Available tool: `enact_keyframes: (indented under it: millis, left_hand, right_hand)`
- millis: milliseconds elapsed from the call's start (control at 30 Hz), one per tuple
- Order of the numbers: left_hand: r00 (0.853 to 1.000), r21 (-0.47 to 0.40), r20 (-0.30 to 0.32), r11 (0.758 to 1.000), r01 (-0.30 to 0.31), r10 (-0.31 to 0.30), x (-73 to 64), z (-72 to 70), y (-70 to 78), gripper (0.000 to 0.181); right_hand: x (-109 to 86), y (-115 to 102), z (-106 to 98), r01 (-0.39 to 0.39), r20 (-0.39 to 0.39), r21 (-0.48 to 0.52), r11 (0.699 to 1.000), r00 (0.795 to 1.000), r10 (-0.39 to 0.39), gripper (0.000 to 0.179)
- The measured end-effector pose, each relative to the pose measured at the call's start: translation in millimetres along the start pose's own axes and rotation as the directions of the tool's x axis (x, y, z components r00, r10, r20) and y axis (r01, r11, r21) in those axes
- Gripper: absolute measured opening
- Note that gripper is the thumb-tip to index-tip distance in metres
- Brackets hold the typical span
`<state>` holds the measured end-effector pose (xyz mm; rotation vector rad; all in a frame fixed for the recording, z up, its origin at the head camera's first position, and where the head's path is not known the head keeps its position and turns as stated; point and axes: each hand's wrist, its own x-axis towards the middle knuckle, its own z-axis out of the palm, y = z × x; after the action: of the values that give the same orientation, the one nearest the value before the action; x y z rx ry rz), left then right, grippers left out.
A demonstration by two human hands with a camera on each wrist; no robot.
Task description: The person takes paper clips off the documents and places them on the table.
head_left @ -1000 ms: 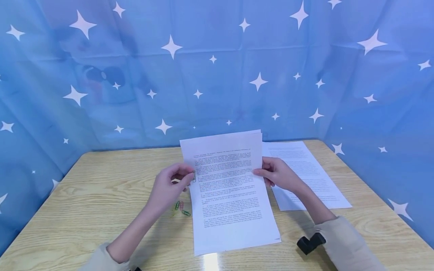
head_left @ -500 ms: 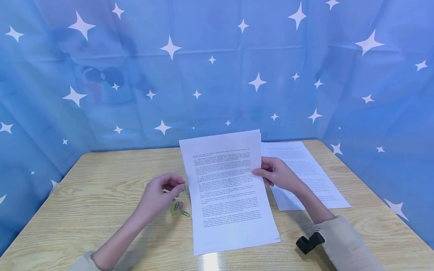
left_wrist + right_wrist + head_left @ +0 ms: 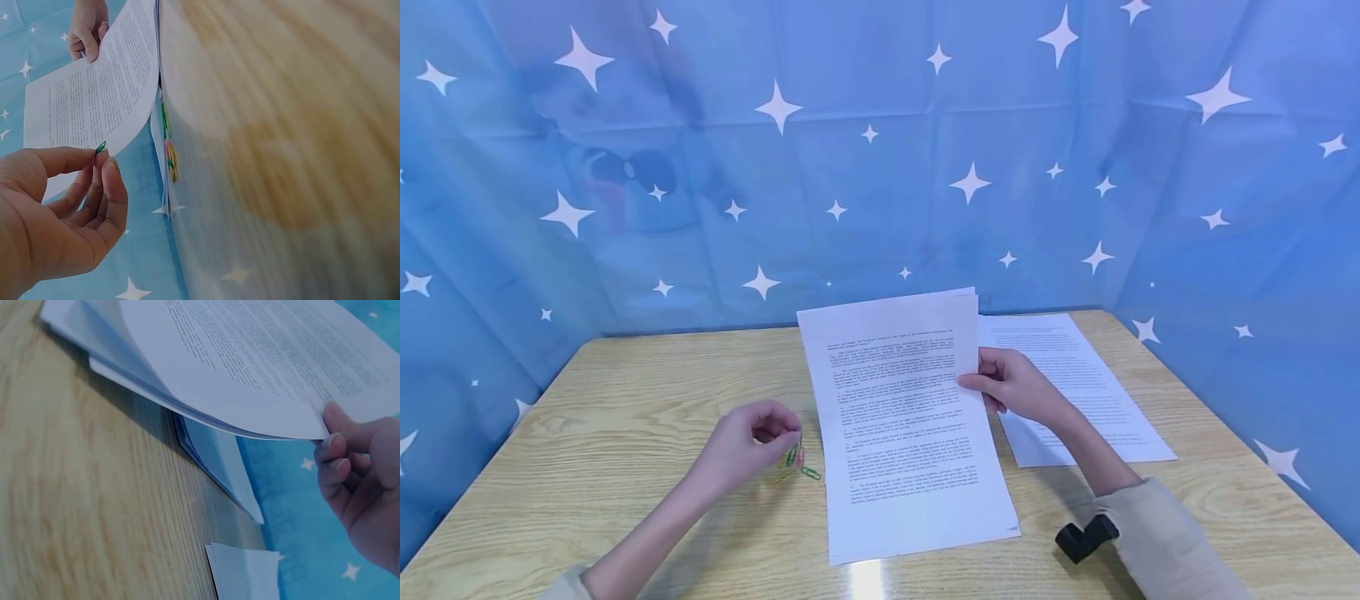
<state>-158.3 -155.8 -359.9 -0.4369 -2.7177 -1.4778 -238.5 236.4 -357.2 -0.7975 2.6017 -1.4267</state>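
My left hand (image 3: 748, 442) pinches a green paper clip (image 3: 100, 147) between thumb and fingertip, left of the printed sheets (image 3: 898, 417). At the sheets' right edge, my right hand (image 3: 1018, 387) grips them with the thumb on the front face. The sheets are raised and tilted towards me, and in the right wrist view (image 3: 269, 394) they bend up from the table. Just below my left fingertips lie several loose paper clips: green (image 3: 810, 472), pink (image 3: 800, 457) and yellow (image 3: 784, 476). Curled fingers partly hide the held clip in the head view.
Behind my right hand, another printed stack (image 3: 1090, 400) lies flat on the wooden table (image 3: 647, 417). A blue curtain with white stars (image 3: 880, 208) hangs along the table's back and sides. A black wrist device (image 3: 1084, 538) sits by my right sleeve.
My left hand has drawn away from the sheets' left edge with the paper clip, moving left and down towards the loose clips. My right hand and the sheets stay nearly still.
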Motion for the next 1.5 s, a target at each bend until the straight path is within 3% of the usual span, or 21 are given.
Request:
enact_keyframes:
  millis: [367, 733, 1067, 1267, 1500]
  left_hand:
    - [0.994, -0.013, 0.111, 1.0, -0.011, 0.013, -5.9, -1.4, -5.8, 0.008]
    - [0.988, 0.028, 0.142, 0.998, 0.051, -0.054, -8.4, -2.8, -7.9, 0.011]
    - [0.992, 0.03, 0.087, 0.996, 0.088, -0.091, -5.7, -6.6, -3.2, 0.012]
    - [0.997, 0.038, 0.024, 0.997, 0.07, -0.071, 0.6, -7.8, 3.2, 0.01]
    - [0.994, -0.006, -0.05, 0.995, 0.097, -0.097, 10.4, -5.0, 12.9, 0.018]
  right_hand:
    - [-0.5, -3, 0, 0.006, 0.003, 0.001, 1.0, 1.0, -0.006, 0.016]
    - [-1.0, -3, 0, -0.003, -0.005, -0.002, 1.0, 1.0, 0.003, 0.016]
    - [-0.3, -2, 0, -0.004, -0.006, -0.007, 1.0, 1.0, 0.004, 0.016]
    - [-0.9, -1, 0, -0.016, -0.015, -0.011, 1.0, 1.0, 0.015, 0.012]
    - [-1.2, -2, 0, -0.013, -0.013, -0.003, 1.0, 1.0, 0.013, 0.014]
